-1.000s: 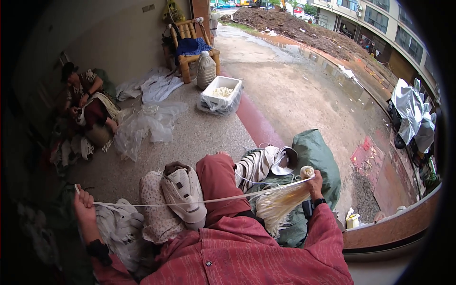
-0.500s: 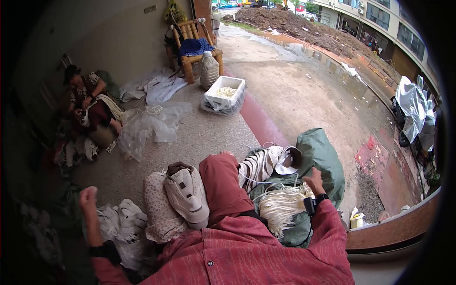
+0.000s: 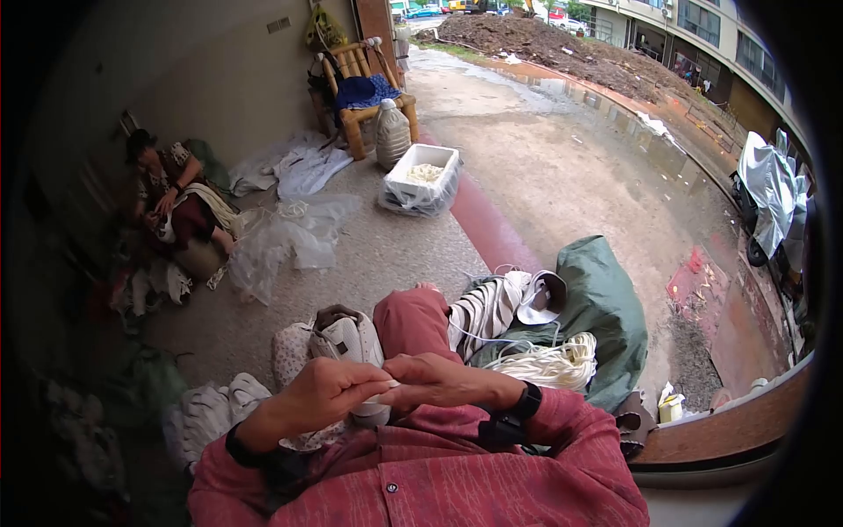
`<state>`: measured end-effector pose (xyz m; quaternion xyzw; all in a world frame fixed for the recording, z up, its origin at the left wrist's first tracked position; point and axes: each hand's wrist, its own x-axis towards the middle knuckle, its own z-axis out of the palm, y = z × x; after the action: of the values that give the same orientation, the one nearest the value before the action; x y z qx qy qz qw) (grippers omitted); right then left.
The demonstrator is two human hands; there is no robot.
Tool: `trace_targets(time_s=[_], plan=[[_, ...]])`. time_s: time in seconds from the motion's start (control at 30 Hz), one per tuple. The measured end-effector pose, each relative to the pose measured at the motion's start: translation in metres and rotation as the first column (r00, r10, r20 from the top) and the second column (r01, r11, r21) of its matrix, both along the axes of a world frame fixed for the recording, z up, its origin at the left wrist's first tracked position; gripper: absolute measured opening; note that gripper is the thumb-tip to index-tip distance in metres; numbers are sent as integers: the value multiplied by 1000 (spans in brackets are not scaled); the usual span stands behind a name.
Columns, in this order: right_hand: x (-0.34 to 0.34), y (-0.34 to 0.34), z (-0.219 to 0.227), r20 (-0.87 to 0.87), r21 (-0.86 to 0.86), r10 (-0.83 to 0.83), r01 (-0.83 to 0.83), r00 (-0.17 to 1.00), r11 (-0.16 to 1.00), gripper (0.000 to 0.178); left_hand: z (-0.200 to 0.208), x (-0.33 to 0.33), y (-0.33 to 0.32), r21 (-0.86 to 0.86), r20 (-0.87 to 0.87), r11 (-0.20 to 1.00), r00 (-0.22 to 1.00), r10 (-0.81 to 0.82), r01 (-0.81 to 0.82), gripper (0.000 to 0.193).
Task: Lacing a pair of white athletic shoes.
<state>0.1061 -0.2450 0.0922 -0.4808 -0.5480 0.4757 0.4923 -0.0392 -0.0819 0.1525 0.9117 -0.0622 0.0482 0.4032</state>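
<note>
My left hand (image 3: 329, 397) and my right hand (image 3: 452, 382) meet in front of my chest, fingertips pinched together. A small bit of a thin white strand shows between them; most of it is hidden by the fingers. Just beyond and below them a beige-white sneaker (image 3: 349, 338) rests on my lap, partly covered by the hands. It leans beside a flower-patterned cloth roll (image 3: 291, 342). To the right of my knee lies a loose bundle of cream-white shoelaces (image 3: 562, 362) on a green sack (image 3: 606, 303). Further along the sack are striped shoe pieces (image 3: 486, 309).
White shoes (image 3: 211, 411) are heaped by my left side. Ahead stand a foam box (image 3: 421, 189) holding cream strands, a large plastic bottle (image 3: 392, 136) and a bamboo chair (image 3: 354, 114). Clear plastic sheeting (image 3: 303, 233) lies on the floor. Another person (image 3: 180, 189) sits at left handling a shoe.
My hands were wide apart, the left raised at the far left, the right above the shoelace bundle. They have come together over my lap, fingertips closed.
</note>
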Motion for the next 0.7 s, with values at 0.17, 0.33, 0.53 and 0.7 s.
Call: trace_targets(time_s=[0.17, 0.33, 0.53, 0.7], plan=[[36, -43, -27, -423, 162, -182, 271, 888, 949, 29, 14, -27, 22, -315, -263, 933, 961, 90, -174, 15], [74, -85, -43, -913, -5, -253, 613, 320, 790, 34, -2, -88, 54, -505, -434, 725, 864, 255, -468, 22], [87, -124, -76, -929, -18, -296, 770, 223, 638, 24, -24, -132, 70, -935, -12, 335, 957, 291, -113, 34], [61, -99, -63, -46, -191, -822, 803, 567, 565, 21, -12, -94, 48, -684, -32, 700, 967, 254, -207, 22]])
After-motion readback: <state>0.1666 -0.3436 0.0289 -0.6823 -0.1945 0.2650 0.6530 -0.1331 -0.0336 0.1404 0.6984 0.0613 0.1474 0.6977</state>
